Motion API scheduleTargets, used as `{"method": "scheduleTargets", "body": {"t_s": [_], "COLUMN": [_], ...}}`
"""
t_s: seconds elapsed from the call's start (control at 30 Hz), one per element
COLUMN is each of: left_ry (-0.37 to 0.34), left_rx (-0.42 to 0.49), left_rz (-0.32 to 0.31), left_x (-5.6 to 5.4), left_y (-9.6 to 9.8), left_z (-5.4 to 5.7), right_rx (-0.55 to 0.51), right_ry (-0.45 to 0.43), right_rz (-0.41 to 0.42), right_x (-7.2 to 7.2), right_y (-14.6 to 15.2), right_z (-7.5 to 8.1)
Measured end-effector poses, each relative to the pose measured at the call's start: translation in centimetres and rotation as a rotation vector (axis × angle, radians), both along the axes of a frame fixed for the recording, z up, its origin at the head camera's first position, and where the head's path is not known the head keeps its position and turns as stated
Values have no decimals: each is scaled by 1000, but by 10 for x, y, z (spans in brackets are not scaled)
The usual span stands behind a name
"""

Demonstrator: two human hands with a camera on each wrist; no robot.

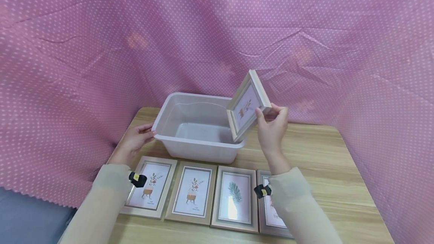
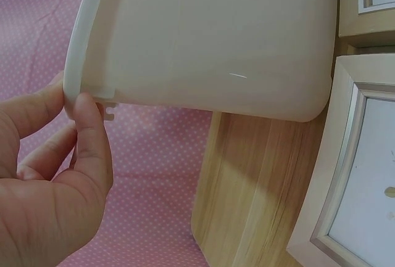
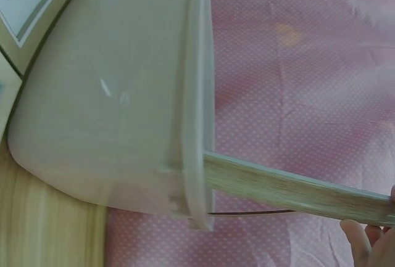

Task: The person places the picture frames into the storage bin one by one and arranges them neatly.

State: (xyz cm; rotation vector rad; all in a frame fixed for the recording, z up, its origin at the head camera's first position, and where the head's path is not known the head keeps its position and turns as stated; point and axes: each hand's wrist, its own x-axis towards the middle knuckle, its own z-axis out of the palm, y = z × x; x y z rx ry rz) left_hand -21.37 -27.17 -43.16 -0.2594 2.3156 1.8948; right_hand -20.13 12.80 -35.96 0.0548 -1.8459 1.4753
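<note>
A picture frame [image 1: 245,104] with a potted-plant print is tilted over the right end of a whitish plastic tub [image 1: 200,153]. My right hand [image 1: 274,129] grips it by its right edge, thumb on the front. In the right wrist view the frame's wooden edge [image 3: 296,188] shows beside the tub's rim, its lower corner hidden behind that rim. At the tub's left front corner my left hand [image 1: 137,138] pinches the rim. The left wrist view shows the fingers [image 2: 92,137] and thumb about the rim [image 2: 77,51].
Four picture frames lie face up in a row before the tub: two plant prints [image 1: 149,189] [image 1: 192,193], a green leaf print [image 1: 234,199], and one partly under the right forearm [image 1: 271,214]. Pink dotted cloth [image 1: 203,29] hangs behind the wooden table [image 1: 325,168].
</note>
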Motion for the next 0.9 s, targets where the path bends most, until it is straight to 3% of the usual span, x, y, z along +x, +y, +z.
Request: {"method": "scheduleTargets", "body": {"t_s": [0.3,0.63,0.9], "left_ry": [4,-14,6], "left_rx": [48,33,33], "left_rz": [5,-2,29], "left_x": [0,1,-1], "left_y": [-1,0,1], "left_z": [-1,0,-3], "right_rx": [48,97,100], "right_ry": [-16,-15,-101], "right_rz": [-33,-54,-80], "right_x": [-4,-7,-4], "right_y": [-14,-28,-36], "right_z": [-19,-41,-53]}}
